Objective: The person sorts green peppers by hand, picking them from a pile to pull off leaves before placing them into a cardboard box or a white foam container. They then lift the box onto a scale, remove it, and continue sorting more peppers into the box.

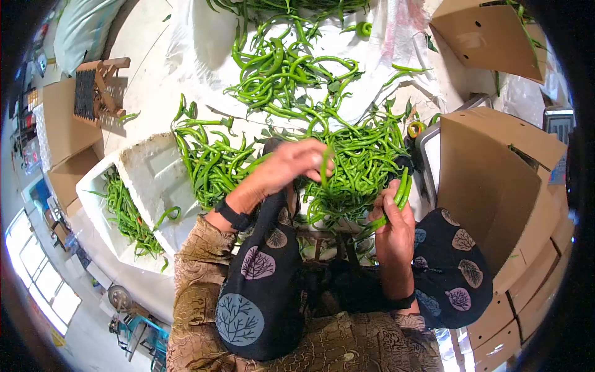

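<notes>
My left hand (pixel 294 166) is over the near pile, its fingers closed on one long green chili pepper (pixel 324 167) that hangs from them, slightly blurred. In my right hand (pixel 395 229), several long green chili peppers (pixel 403 189) are gripped, their ends sticking up past the thumb. Between and beyond both hands spreads a heap of green chili peppers (pixel 362 161) on the floor in front of my knees. Another batch of peppers (pixel 276 71) lies farther off on a white plastic sheet (pixel 204 56).
To the left, a white foam box (pixel 139 164) lies tipped with peppers inside. An open cardboard box (pixel 489 173) stands close on my right, and another cardboard box (pixel 486 37) is at the far right. A small wooden stool (pixel 96 93) is at the upper left.
</notes>
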The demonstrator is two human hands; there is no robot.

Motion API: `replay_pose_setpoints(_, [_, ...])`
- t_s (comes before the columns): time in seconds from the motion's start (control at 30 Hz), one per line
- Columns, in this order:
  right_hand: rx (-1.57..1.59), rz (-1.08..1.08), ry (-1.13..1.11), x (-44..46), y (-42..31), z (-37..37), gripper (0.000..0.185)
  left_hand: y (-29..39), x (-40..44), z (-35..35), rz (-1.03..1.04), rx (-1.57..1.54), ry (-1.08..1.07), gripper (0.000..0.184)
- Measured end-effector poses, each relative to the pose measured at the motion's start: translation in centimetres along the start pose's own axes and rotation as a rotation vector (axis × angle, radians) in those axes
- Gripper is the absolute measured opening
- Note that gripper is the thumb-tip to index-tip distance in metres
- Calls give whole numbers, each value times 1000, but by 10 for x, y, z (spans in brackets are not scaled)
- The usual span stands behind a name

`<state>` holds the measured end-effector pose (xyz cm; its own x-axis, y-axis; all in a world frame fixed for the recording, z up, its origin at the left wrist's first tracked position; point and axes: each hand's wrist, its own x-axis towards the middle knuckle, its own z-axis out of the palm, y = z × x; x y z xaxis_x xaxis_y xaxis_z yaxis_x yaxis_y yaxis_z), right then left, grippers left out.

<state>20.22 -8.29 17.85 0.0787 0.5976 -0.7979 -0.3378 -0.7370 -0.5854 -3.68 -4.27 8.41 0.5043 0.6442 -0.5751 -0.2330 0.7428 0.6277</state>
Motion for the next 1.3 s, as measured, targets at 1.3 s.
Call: replay_pose_setpoints(1.3, [23, -27, -37, 9, 7, 0, 14, 28, 36, -50, 334, -326, 306, 42])
